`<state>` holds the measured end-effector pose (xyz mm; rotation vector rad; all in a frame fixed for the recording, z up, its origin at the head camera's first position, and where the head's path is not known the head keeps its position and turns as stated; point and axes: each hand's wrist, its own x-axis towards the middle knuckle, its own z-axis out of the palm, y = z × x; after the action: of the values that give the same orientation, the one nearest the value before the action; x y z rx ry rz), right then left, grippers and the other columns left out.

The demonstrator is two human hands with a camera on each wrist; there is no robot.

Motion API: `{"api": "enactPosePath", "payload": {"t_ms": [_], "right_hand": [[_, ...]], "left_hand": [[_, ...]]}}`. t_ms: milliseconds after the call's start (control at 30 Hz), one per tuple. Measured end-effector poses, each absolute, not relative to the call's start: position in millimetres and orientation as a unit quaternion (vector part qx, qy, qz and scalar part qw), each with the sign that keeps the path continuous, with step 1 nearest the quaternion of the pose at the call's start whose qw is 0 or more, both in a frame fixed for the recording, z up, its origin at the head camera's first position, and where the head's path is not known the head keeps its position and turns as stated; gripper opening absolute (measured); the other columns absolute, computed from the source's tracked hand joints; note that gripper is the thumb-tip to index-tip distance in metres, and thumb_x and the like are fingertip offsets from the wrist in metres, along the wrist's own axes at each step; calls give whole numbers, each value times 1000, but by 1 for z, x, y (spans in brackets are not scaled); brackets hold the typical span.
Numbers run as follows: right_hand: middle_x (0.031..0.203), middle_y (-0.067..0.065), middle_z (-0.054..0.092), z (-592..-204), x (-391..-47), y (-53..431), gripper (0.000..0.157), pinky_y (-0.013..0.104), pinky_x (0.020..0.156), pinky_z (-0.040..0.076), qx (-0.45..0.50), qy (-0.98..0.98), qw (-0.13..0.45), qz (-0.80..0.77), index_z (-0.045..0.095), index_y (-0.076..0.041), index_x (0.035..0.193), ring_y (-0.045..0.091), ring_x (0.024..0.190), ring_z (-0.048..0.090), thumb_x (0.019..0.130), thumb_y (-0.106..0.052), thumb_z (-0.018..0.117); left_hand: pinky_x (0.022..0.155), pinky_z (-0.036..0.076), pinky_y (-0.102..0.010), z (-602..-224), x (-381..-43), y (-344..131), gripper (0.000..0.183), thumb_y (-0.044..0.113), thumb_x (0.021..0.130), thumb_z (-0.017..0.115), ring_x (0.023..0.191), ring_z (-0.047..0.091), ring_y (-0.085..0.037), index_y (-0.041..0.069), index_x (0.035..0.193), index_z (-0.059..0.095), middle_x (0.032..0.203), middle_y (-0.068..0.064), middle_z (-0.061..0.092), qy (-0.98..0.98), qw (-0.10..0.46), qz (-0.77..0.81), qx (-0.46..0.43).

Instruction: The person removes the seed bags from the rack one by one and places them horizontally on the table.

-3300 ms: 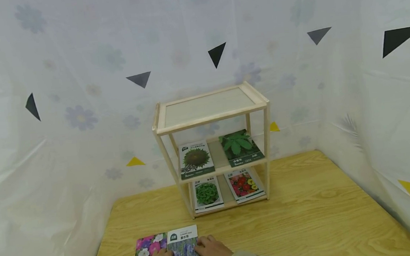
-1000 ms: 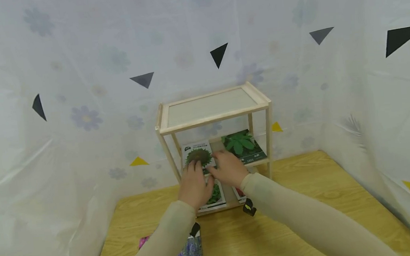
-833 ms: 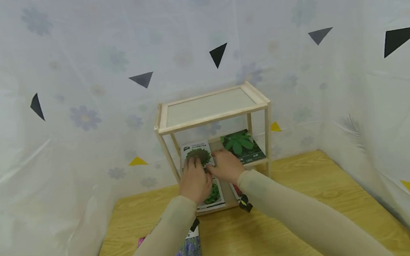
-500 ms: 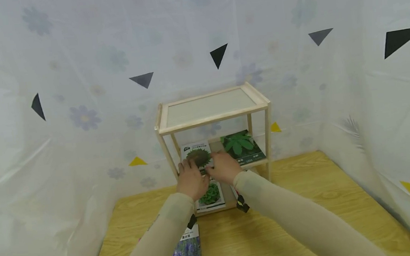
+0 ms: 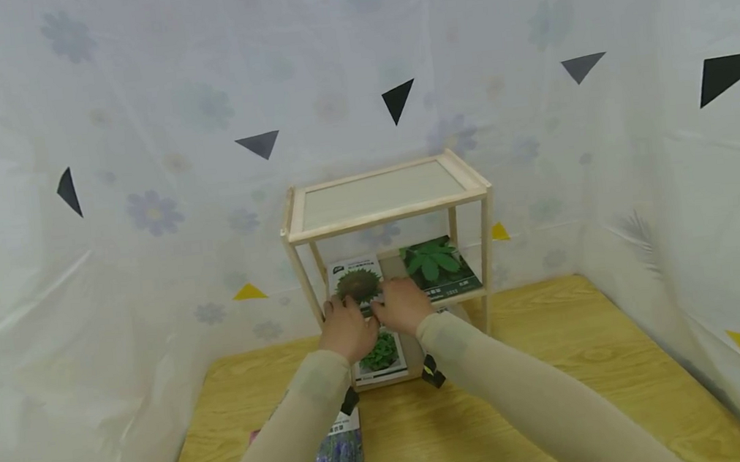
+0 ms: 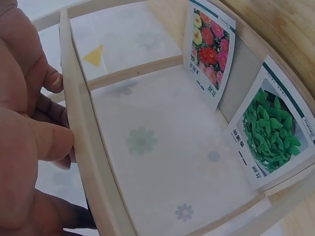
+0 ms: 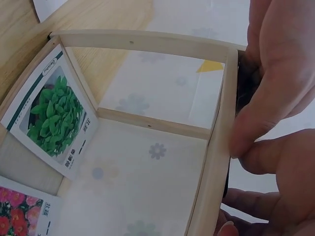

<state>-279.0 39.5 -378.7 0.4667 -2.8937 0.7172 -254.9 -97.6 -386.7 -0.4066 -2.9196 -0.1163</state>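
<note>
A two-tier wooden rack point(image 5: 387, 195) holds picture-fronted seed packets. The sunflower packet point(image 5: 357, 280) lies on the upper tier's left side, over its front edge. My left hand point(image 5: 346, 331) rests its fingertips on that packet's lower left part, thumb toward the right. My right hand point(image 5: 404, 306) touches the packet's lower right corner with fingertips and thumb. Both thumbs come close together at the shelf's front rail point(image 6: 93, 162). In the right wrist view the dark packet edge point(image 7: 226, 182) shows under the fingers. The hands hide the packet's front edge.
A green-leaf packet point(image 5: 432, 262) lies on the upper right. Below are a leafy herb packet point(image 5: 380, 351) and a red flower packet point(image 6: 211, 49). A lavender packet point(image 5: 337, 461) lies on the wooden table point(image 5: 556, 391), partly under the left sleeve. A patterned curtain point(image 5: 166, 95) surrounds the table.
Both hands went from the packets on the table to the sunflower packet on the rack. In the last second, the left fingers slid back toward the front edge; the right hand shifted slightly.
</note>
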Motion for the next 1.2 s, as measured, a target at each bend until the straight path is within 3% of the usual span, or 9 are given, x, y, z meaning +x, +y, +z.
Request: {"api": "enactPosePath", "payload": {"t_ms": [133,367,733,1067,1200], "right_hand": [[106,12,60,-377,-279,40,34,39,74,50,149,-954,58,252,62,-2,112,25,91,58,92,-28,52],[110,13,58,-377,-278,44,31,40,80,48,141,-948,51,281,61,-1,113,27,98,56,91,-22,57],[108,16,60,-377,-272,47,31,43,82,47,152,-944,95,276,63,3,110,31,99,56,88,-18,61],[110,14,61,-377,-260,51,30,46,89,42,163,-939,101,287,65,0,108,32,109,51,87,-21,63],[108,14,61,-376,-253,53,29,45,87,44,171,-932,111,298,66,0,106,31,106,53,87,-21,63]], "left_hand": [[98,31,-51,-387,-252,-97,67,42,95,40,118,37,-47,-17,127,40,126,-34,41,-984,101,-49,-136],[99,30,-51,-387,-249,-98,71,46,93,43,121,34,-45,-15,130,38,131,-33,37,-983,89,-96,-132],[104,23,-49,-386,-248,-97,67,45,92,48,123,34,-41,-12,127,45,129,-28,42,-974,94,-156,-137],[99,30,-50,-387,-233,-101,56,41,92,51,118,41,-40,-7,121,54,121,-23,51,-959,135,-201,-150],[99,31,-48,-387,-229,-102,55,41,92,51,119,41,-38,-7,119,56,121,-22,52,-955,141,-212,-152]]}}
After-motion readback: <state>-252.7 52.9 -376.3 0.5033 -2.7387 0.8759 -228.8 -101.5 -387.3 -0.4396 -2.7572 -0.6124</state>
